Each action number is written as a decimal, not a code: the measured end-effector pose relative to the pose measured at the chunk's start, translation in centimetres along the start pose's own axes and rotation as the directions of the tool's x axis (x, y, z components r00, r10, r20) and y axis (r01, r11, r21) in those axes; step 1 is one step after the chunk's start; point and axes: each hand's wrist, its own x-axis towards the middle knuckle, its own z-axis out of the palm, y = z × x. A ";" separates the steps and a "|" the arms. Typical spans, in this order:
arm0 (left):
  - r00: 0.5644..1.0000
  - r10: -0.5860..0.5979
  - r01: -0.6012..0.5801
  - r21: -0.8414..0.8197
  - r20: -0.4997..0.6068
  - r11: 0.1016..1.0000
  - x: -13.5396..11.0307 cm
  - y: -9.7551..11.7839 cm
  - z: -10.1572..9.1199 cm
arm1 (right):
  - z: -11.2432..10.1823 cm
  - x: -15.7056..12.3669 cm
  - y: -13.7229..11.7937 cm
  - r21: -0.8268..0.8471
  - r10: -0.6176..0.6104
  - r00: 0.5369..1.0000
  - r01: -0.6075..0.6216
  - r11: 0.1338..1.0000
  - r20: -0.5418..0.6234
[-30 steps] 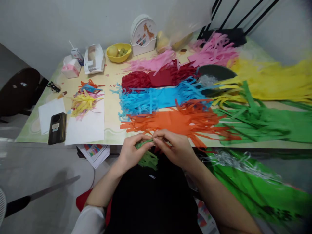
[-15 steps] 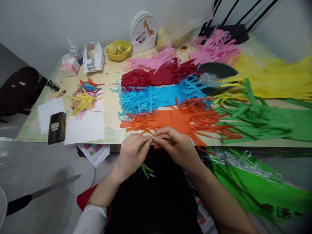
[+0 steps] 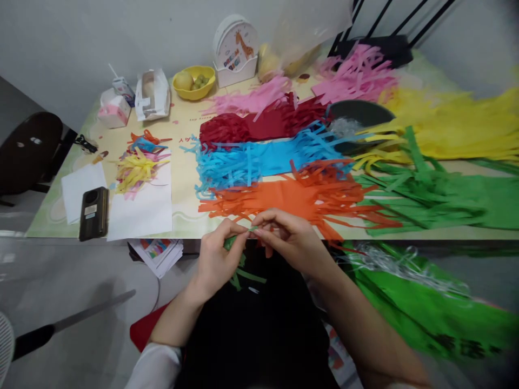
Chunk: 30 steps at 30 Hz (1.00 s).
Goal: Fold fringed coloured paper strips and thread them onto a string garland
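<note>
My left hand (image 3: 221,256) pinches a green paper strip (image 3: 248,277), whose loose ends hang below it over my dark clothing. Thumb and forefinger of my right hand (image 3: 290,237) close on the same green strip, fingertips almost meeting those of the left at the table's front edge. Just beyond both hands lies fringed orange paper (image 3: 279,197). Behind it are fringed blue paper (image 3: 275,156) and dark red paper (image 3: 267,125). Fringed green paper (image 3: 454,197) spreads out to the right.
A phone (image 3: 94,213) and white paper (image 3: 141,210) with a multicoloured pile of strips (image 3: 140,162) lie at left. Farther back stand a yellow bowl of fruit (image 3: 194,89) and a giraffe-printed holder (image 3: 235,51). Yellow paper (image 3: 454,124) and a dark round tray (image 3: 365,111) are at right.
Both hands stay together at the table edge, the fingers shifting slightly on the green strip. More of its loose ends now hang out below my left hand.
</note>
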 end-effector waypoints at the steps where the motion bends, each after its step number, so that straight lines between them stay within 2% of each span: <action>1: 0.999 0.037 -0.036 0.027 -0.014 0.999 -0.1 0.0 0.1 | -0.1 0.1 0.0 0.064 0.019 0.999 -0.020 0.998 0.028; 4: 0.994 0.105 -0.102 0.073 -0.036 0.992 -0.1 0.1 0.2 | -0.2 0.3 0.2 0.236 0.056 0.998 -0.063 0.970 0.035; 8: 0.994 0.111 -0.110 0.032 -0.018 0.993 0.0 0.2 0.3 | 0.2 0.2 0.3 0.259 0.077 0.997 -0.069 0.963 -0.021; 10: 0.997 0.069 -0.070 -0.035 -0.025 0.997 0.1 0.1 0.5 | 0.5 0.1 0.2 0.247 0.078 0.996 -0.068 0.967 -0.032; 12: 0.999 -0.035 0.032 -0.179 -0.010 0.983 0.3 0.0 0.7 | 0.7 0.0 0.1 0.248 0.080 0.996 -0.070 0.966 -0.032; 14: 0.987 -0.151 0.162 -0.342 0.059 0.926 0.5 -0.2 0.8 | 0.8 0.0 0.1 0.242 0.082 0.997 -0.075 0.967 -0.017; 16: 0.969 -0.206 0.243 -0.405 0.135 0.881 0.6 -0.4 0.7 | 0.7 0.0 0.2 0.207 0.090 0.996 -0.085 0.975 -0.016; 19: 0.976 -0.192 0.215 -0.339 0.101 0.916 0.8 -0.8 0.5 | 0.5 0.0 0.3 0.134 0.106 0.993 -0.098 0.986 -0.053; 22: 0.979 -0.193 0.202 -0.317 0.059 0.927 1.0 -1.0 0.2 | 0.5 0.1 0.2 0.135 0.082 0.993 -0.070 0.988 -0.087; 27: 0.961 -0.219 0.275 -0.470 0.170 0.839 1.2 -1.1 0.5 | 0.7 0.2 -0.5 0.225 0.080 0.994 -0.061 0.973 -0.077; 30: 0.958 -0.223 0.286 -0.549 0.180 0.786 1.1 -1.5 0.7 | 0.7 0.3 -0.6 0.286 0.092 0.994 -0.071 0.956 -0.062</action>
